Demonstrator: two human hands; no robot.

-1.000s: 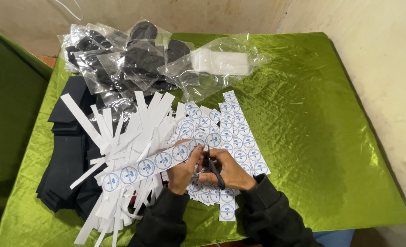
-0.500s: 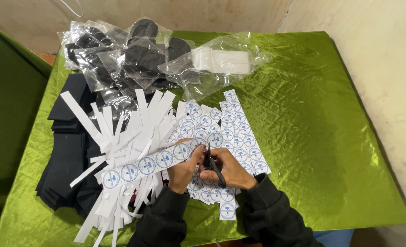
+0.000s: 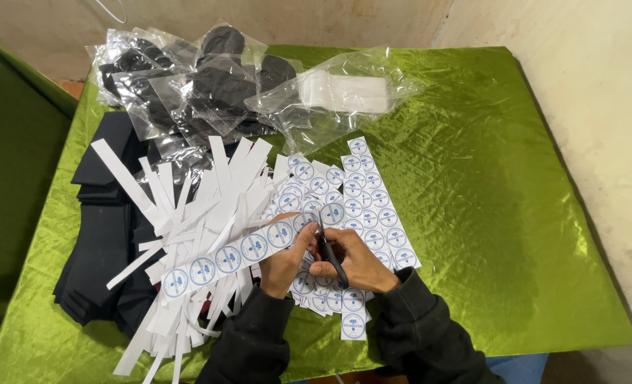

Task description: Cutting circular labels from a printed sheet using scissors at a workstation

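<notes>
My left hand (image 3: pixel 285 261) pinches the near end of a long white strip of round blue-printed stickers (image 3: pixel 227 258), which runs off to the left over a heap of blank white paper strips (image 3: pixel 195 213). My right hand (image 3: pixel 358 262) grips small black scissors (image 3: pixel 330 250), their blades at the strip's end just beside my left thumb. Under both hands lie several cut sticker strips (image 3: pixel 362 203), side by side on the green cloth.
A stack of black fabric pieces (image 3: pixel 102 235) lies at the left. Clear plastic bags of black items (image 3: pixel 188 85) and one bag with white contents (image 3: pixel 344 92) sit at the back. The green cloth-covered table (image 3: pixel 501 178) meets a pale wall on the right.
The hands and scissors stay at the same spot on the strip; the strip's end has shifted only slightly.
</notes>
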